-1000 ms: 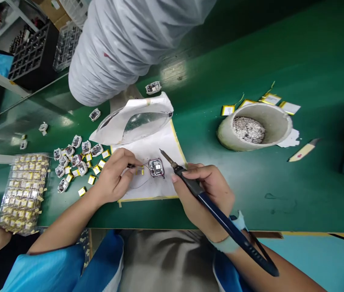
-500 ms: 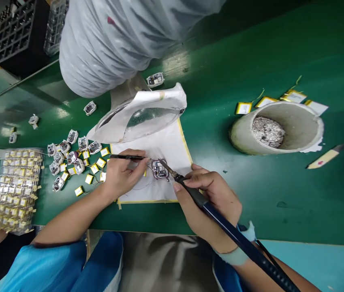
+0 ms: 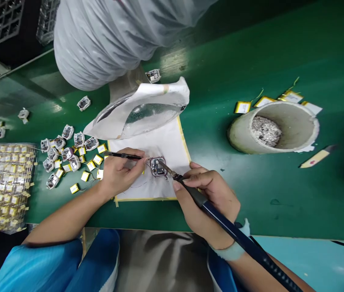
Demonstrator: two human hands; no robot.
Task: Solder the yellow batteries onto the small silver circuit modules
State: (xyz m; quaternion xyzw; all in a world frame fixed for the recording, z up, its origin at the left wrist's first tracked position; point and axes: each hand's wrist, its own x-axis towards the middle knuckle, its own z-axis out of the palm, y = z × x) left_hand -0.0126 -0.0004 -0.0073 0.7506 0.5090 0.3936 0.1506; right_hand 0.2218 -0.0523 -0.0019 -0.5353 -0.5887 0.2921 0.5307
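Observation:
A small square circuit module [image 3: 158, 166] lies on a white sheet [image 3: 159, 146] taped to the green bench. My right hand [image 3: 206, 198] grips a dark blue soldering iron [image 3: 220, 221], whose tip rests on the module's right side. My left hand [image 3: 120, 172] holds thin black tweezers [image 3: 126, 155] level, their point at the module's left edge. Thin wires trail from the module over the sheet.
A magnifier lens in a white frame [image 3: 143, 111] hangs over the sheet, under a wide grey duct [image 3: 107, 36]. Loose modules and yellow batteries [image 3: 68, 156] lie at left beside a clear tray of batteries [image 3: 4, 182]. A pot of solder scraps [image 3: 273, 127] stands at right.
My left hand raised the tweezers level and brought their point to the module. The iron tip came down from above the sheet onto the module.

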